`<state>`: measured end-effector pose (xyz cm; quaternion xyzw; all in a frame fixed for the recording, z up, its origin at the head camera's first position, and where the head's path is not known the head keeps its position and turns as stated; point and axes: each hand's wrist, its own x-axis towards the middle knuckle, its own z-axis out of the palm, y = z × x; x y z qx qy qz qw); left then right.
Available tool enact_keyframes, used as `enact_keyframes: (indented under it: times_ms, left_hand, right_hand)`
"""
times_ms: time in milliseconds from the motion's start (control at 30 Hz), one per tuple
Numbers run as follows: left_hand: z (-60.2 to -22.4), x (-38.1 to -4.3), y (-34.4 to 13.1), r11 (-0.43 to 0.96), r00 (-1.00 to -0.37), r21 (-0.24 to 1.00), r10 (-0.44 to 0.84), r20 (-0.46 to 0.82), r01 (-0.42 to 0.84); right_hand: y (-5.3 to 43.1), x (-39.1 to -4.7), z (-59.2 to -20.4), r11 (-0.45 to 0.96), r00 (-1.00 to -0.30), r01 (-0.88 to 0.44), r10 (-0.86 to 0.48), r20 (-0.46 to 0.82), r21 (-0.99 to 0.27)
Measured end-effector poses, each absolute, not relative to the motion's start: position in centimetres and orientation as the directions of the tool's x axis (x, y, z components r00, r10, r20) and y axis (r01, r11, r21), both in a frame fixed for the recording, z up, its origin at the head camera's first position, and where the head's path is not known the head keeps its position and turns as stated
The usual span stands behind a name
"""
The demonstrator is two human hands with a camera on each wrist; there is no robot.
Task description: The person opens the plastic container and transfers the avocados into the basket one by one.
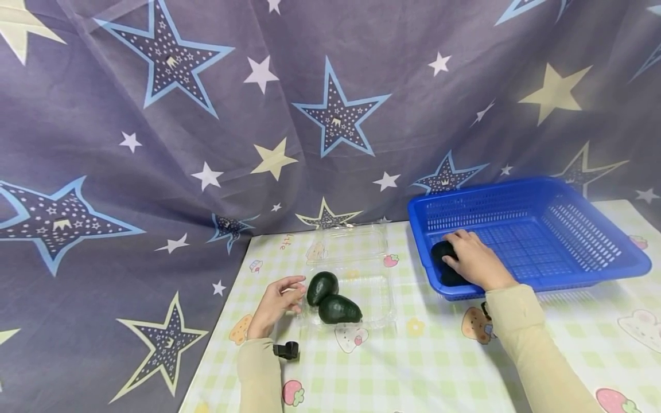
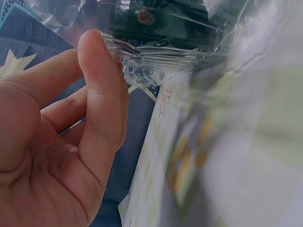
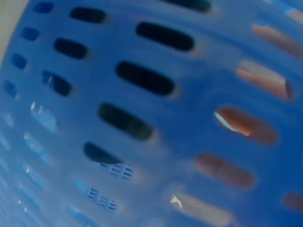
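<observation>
Two dark green avocados (image 1: 322,288) lie in the left half of a clear plastic clamshell box (image 1: 379,298), its lid (image 1: 351,244) folded back. My left hand (image 1: 276,301) is at the box's left side, fingers loosely bent, with a fingertip right at the rim in the left wrist view. Inside the blue basket (image 1: 568,269), at its near left corner, my right hand (image 1: 476,261) grips an avocado (image 1: 441,252), thumb against it. More dark green shows below that thumb. Through the slots of the basket wall (image 3: 189,109), the right wrist view shows dark avocado skin and parts of fingers.
A table with a checked, printed cloth (image 1: 413,367) carries the box and the basket. Behind it hangs a dark curtain (image 1: 232,115) patterned with stars, close to the basket's far rim. The basket walls rise well above its floor.
</observation>
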<state>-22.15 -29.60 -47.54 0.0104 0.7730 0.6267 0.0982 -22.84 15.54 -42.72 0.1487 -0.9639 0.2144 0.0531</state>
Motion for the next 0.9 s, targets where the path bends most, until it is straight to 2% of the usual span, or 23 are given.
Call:
enact_keyframes:
  times_ms: [333, 433, 700, 900]
  left_hand:
    - [-47.4, -22.0, -29.8, 0.217, -0.982, 0.971, 0.137, -0.133, -0.102]
    - [-47.5, -22.0, -29.8, 0.216, -0.982, 0.971, 0.132, -0.134, -0.104]
    - [-47.6, -21.9, -29.8, 0.221, -0.982, 0.970, 0.133, -0.134, -0.103]
    - [-47.6, -22.1, -29.6, 0.226, -0.982, 0.969, 0.137, -0.129, -0.095]
  right_hand:
    - [14.5, -22.5, -40.9, 0.823, -0.957, -0.291, -0.246, 0.156, -0.488]
    - [13.8, -22.4, -40.5, 0.811, -0.947, -0.319, -0.258, 0.190, -0.491]
    - [12.1, -22.0, -40.1, 0.792, -0.925, -0.376, -0.289, 0.248, -0.481]
    - [10.3, -21.4, -40.2, 0.796, -0.889, -0.443, -0.332, 0.314, -0.412]
